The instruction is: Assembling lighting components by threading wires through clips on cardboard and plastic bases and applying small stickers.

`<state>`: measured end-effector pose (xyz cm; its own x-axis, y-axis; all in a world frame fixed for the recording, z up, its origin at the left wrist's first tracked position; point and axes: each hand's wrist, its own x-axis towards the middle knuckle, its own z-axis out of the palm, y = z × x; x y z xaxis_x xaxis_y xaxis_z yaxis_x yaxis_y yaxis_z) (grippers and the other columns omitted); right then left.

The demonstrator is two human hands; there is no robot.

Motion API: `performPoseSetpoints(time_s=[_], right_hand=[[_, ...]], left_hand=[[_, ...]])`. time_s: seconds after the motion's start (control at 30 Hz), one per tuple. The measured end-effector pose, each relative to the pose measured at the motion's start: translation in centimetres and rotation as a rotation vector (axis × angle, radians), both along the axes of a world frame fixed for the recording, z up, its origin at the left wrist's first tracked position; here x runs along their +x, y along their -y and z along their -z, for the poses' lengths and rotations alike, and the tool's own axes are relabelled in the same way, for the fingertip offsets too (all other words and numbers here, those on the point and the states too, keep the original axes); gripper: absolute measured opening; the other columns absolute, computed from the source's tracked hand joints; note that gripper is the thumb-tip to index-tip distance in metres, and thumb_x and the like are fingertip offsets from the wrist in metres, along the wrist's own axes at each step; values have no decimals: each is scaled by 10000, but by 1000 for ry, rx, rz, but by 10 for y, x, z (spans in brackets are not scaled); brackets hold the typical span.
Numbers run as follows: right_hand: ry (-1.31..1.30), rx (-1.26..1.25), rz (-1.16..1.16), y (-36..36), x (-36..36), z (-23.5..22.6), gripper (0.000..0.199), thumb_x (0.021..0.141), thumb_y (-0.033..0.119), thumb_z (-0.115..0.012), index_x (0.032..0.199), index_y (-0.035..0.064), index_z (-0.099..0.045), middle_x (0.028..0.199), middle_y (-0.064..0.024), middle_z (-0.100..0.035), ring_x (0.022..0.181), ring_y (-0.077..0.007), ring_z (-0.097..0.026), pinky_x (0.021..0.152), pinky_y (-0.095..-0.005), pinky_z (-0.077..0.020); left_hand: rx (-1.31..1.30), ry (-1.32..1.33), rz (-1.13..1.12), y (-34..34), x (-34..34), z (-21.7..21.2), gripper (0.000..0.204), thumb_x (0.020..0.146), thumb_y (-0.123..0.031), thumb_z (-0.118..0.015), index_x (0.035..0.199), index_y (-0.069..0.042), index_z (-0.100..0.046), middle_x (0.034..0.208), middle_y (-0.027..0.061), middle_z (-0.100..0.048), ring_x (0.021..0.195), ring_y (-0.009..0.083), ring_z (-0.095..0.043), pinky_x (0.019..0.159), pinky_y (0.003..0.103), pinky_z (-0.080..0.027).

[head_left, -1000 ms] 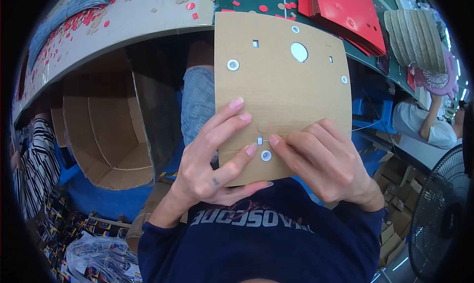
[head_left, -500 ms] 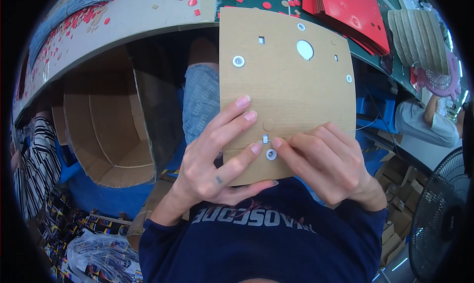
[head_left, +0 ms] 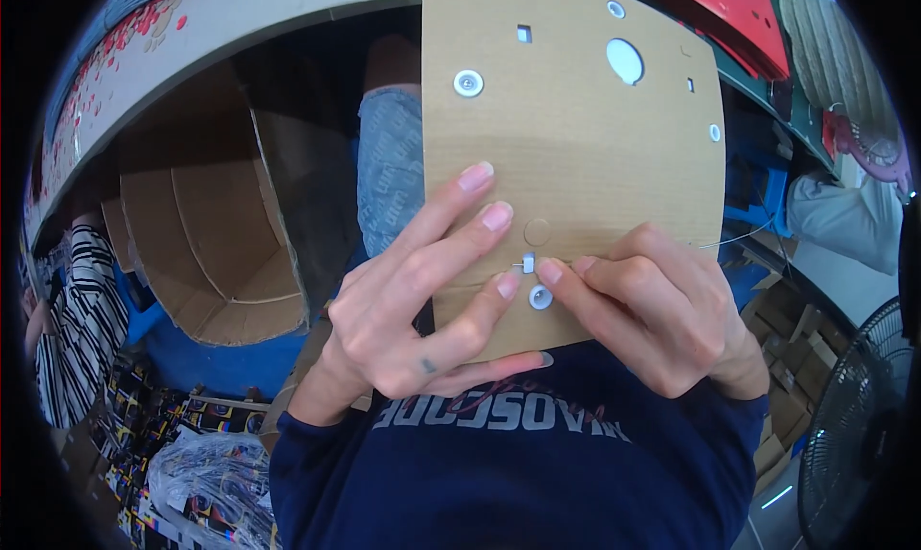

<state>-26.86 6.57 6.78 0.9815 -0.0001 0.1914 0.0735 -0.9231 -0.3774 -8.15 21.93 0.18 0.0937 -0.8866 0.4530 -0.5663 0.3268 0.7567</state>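
Note:
A tan cardboard panel (head_left: 576, 166) with cut-out holes and several white round eyelets lies before me, tilted over my lap. My left hand (head_left: 427, 281) steadies its near left part, with spread fingers on the face and one digit along the lower edge. Its closest fingertip is beside a small white loop (head_left: 529, 262), where a short end of thin cord pokes out to the left. Just right of the loop, my right hand (head_left: 643, 305) is closed in a pinch on the thin white cord (head_left: 734, 240), which trails off to the right. Its pinched part is mostly hidden.
Red sheets (head_left: 720, 17) are stacked on the table's far right, near pale corrugated pieces (head_left: 825, 56). A large open carton (head_left: 211, 224) stands at the left. Plastic-wrapped goods (head_left: 206, 483) lie at the lower left; a black fan (head_left: 859, 435) is at the right.
The panel has shifted up and slightly right in view, both hands with it. A short cord end now shows on the left side of the white loop.

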Motion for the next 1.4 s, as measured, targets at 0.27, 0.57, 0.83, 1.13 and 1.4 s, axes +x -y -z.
performPoseSetpoints(time_s=[0.27,0.57,0.83,1.13,1.4], right_hand=[[129,40,111,3,2,7,441,547,56,-722,972,-52,-777,803,-92,-623,643,-198,-622,491,-280,-492],[173,-88,66,11,-8,9,426,570,142,-704,955,-14,-793,778,-64,-633,647,-193,-618,490,-285,-471],[131,31,99,13,-14,13,399,617,151,-693,970,-3,-799,775,-66,-641,608,-161,-616,475,-270,-465],[183,35,102,3,-7,14,397,645,98,-696,985,-99,-756,830,-109,-673,603,-163,-643,480,-264,-478],[190,35,199,-7,-20,16,326,741,76,-722,1040,-43,-774,938,-122,-695,694,-183,-674,542,-270,-515]], left_hand=[[-6,-92,38,-3,0,12,808,663,-465,-956,1162,-43,-481,1241,296,-625,1244,576,-567,1029,661,-509],[-20,-119,53,6,-9,9,898,700,-412,-953,1258,-47,-351,1220,311,-625,1213,532,-606,1072,698,-453],[47,-122,5,2,-11,6,1028,682,-418,-963,1367,-22,-308,1246,325,-624,1264,499,-584,1119,648,-432],[21,-136,29,0,-15,9,1117,676,-450,-960,1428,-9,-262,1222,323,-641,1283,504,-568,1114,638,-434],[285,-55,-9,6,-1,-40,484,698,-246,-958,1023,35,-737,1095,235,-726,1209,436,-662,1144,596,-374]])
